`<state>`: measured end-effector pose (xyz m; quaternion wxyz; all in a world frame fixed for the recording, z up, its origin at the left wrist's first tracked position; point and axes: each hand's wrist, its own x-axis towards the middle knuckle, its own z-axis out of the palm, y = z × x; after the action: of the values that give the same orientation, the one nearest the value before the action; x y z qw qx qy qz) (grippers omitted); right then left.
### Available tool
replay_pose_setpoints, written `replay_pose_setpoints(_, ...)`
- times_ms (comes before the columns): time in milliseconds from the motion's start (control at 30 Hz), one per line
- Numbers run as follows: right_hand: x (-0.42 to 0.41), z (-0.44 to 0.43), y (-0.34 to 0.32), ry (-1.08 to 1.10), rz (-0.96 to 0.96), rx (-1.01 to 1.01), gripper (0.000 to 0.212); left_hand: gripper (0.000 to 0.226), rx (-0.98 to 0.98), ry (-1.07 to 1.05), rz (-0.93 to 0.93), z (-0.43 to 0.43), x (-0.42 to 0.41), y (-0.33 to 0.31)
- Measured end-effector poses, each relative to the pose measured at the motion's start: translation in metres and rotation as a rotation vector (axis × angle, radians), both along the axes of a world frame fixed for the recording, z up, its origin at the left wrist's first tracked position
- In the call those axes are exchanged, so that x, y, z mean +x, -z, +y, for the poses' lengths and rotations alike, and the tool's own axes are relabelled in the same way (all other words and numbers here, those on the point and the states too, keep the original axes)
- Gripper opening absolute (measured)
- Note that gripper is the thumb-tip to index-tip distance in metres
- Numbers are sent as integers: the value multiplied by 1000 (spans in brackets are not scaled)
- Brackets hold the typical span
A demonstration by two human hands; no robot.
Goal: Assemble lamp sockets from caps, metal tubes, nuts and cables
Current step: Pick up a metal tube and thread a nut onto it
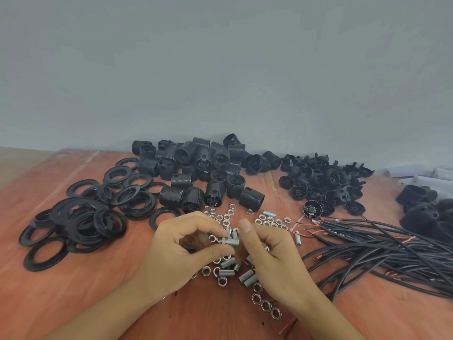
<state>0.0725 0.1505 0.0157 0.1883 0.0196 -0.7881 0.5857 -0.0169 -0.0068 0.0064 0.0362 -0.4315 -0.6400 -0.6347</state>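
Threaded metal tube held level over the near middle of the reddish table, a nut at its left end. Left hand pinches the nut end; right hand pinches the other end. The nut is probably being screwed on. Next comes seating a cap from the black caps by the far edge. Cables lie at the right edge; a grey wall stands behind.

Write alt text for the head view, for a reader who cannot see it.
The left hand and right hand pinch a short metal tube between them, above loose nuts on a reddish table. Black rings lie at left, threaded sockets at the back, caps behind right, cables at right.
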Motion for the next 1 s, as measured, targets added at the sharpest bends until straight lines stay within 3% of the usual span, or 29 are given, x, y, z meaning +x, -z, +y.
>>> replay_pose_setpoints(67,0,0,0,1,5,6,32,20,-6,-6,7,0,0,0)
replay_pose_setpoints(200,0,-1,1,9,5,8,50,18,-13,-2,17,0,1,0)
replay_pose_setpoints(300,0,-1,-1,-7,-5,10,41,19,-9,0,11,0,1,1)
replay_pose_setpoints(400,1,-2,-1,-8,-22,13,51,18,-14,8,6,0,0,1)
replay_pose_setpoints(500,1,-3,-2,-12,-3,-23,36,19,-8,6,-2,-1,0,1)
replay_pose_setpoints(600,1,-4,-2,-5,-9,-33,53,20,-4,24,0,0,2,0)
replay_pose_setpoints(700,2,-3,-1,-24,-4,-27,42,20,-5,25,-15,-1,2,-1)
replay_pose_setpoints(767,0,-2,1,-13,-36,-3,51,20,-14,15,-42,-1,3,-2)
replay_pose_setpoints(833,-1,3,-1,88,-31,84,61,19,-3,21,-99,-1,4,-3)
replay_pose_setpoints(933,-4,31,-6,440,76,479,38,20,60,38,-245,0,3,-6)
replay_pose_setpoints(1000,-6,54,-12,689,12,712,28,23,126,49,-406,0,-1,-8)
